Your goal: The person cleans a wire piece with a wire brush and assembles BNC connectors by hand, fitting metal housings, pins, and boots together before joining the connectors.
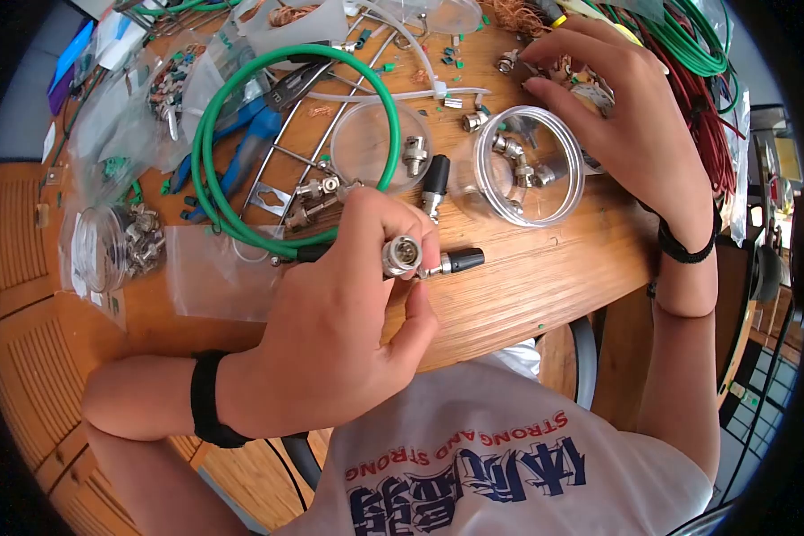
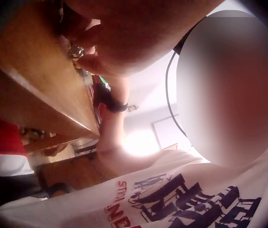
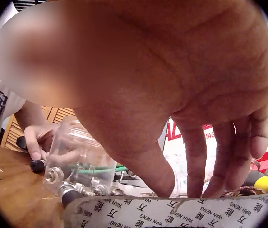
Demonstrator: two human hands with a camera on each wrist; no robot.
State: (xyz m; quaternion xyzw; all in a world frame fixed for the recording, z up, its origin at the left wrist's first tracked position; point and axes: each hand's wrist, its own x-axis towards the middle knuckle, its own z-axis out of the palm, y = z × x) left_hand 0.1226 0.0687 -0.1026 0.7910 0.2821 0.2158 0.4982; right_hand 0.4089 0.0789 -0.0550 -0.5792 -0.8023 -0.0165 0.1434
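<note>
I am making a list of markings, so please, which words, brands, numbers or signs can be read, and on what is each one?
"STRONG AND STRONG": shirt, in red; its large dark characters are not clear enough to quote.
"万能 WAN NENG": strip, repeated.
"AL" and "MAG": white surface, in red, partly hidden.
Any marks on the connector or pliers are too small to read.

Shirt [image 1: 491, 415]: red "STRONG AND STRONG", dark characters partly legible. White printed strip [image 3: 172, 213]: "WAN NENG", "万能", repeated.
</note>
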